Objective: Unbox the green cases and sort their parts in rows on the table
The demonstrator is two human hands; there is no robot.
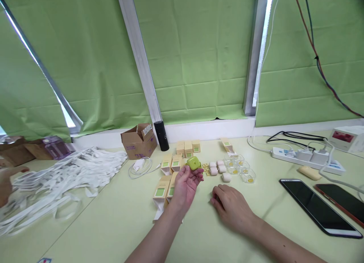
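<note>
Palm up, my left hand (pixel 186 185) holds a small yellow-green rounded case (pixel 193 163) between its thumb and fingers, above the table. To its right, my right hand (pixel 231 206) is low over the table with its fingers curled inward; anything inside them is hidden. Several white rounded cases (pixel 226 177) lie just beyond that hand, beside small yellow pieces (pixel 205 168). Clear plastic trays (pixel 248 175) with yellow bits in them are to the right of the white cases. Small tan boxes (pixel 160 191) with green squares on them stand by my left forearm, partly hidden by it.
More tan boxes (pixel 188 148) stand behind. A black cylinder (pixel 161 136), a cardboard carton (pixel 139 141) and a white cable (pixel 139 165) are left of them. White straps (pixel 65 175) and another person's hand are far left. Phones (pixel 318 206) and a power strip (pixel 308 158) lie right.
</note>
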